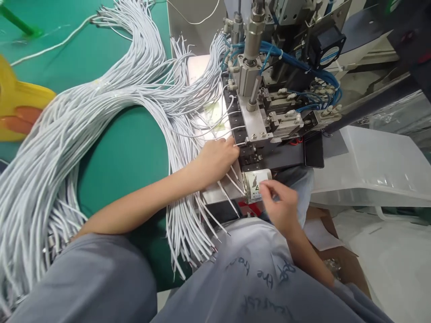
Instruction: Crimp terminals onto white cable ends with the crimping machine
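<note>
My left hand (pixel 220 157) is closed around a white cable (pixel 239 144) at the front of a pneumatic machine (pixel 251 114). That cable's end points into the machine's black fixture (pixel 249 156). Several other white cables lie across the pale plate (pixel 210 195) under and beside this hand. My right hand (pixel 281 204) is curled, its thumb and forefinger drawn together, in front of a box with a worn warning label (pixel 257 184). Whatever is between those fingertips, if anything, cannot be made out.
Large bundles of white cables (pixel 111 96) spread over the green mat (pixel 134 148) on the left. A yellow object (pixel 25 101) stands at the left edge. Blue air hoses (pixel 292 57) and a black fan (pixel 326 47) sit on the machine. A white bin (pixel 387 157) is at right.
</note>
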A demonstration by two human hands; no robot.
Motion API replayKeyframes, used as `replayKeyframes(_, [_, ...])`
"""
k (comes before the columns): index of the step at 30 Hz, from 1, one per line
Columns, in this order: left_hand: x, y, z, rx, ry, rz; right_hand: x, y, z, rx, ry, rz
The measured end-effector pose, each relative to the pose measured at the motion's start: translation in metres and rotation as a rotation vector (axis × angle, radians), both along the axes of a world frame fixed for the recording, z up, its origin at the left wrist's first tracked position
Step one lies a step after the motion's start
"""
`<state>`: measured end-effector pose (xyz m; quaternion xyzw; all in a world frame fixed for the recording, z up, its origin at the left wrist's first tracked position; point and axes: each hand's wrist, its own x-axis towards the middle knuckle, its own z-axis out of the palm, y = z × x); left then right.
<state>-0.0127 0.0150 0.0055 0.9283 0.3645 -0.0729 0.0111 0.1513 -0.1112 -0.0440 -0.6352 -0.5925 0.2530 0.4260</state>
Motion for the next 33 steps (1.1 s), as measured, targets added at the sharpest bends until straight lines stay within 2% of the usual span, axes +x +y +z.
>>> replayKeyframes(2, [-0.004,0.001,0.006,-0.085,-0.023,-0.088,-0.011,-0.005,0.0,0.0,-0.042,0.09])
replayKeyframes(5, [-0.007,0.002,0.008,-0.216,-0.063,-0.193,-0.018,-0.002,-0.004,0.003,-0.058,0.082])
replayKeyframes(9, [-0.007,0.002,0.0,-0.185,-0.041,-0.257,-0.017,0.003,-0.007,0.0,-0.043,0.061])
replayKeyframes(11, [-0.008,0.002,0.0,-0.165,-0.06,-0.309,-0.014,0.003,-0.007,-0.019,0.023,0.048])
replayKeyframes(14, [-0.01,0.002,0.007,-0.207,-0.106,-0.367,-0.009,0.001,-0.009,-0.077,0.23,-0.02])
replayKeyframes(17, [-0.01,0.005,0.013,-0.207,-0.142,-0.357,-0.005,0.002,-0.008,-0.135,0.438,-0.122])
replayKeyframes(21, [-0.006,0.009,0.006,-0.17,-0.276,-0.335,-0.003,0.013,-0.001,-0.135,0.55,-0.21])
replayKeyframes(28, [0.006,-0.005,-0.008,-0.108,-0.577,-0.396,-0.005,0.029,0.006,-0.105,0.585,-0.168])
replayKeyframes(33, [0.011,-0.01,-0.02,-0.129,-0.786,-0.347,-0.009,0.031,0.009,-0.044,0.586,-0.151])
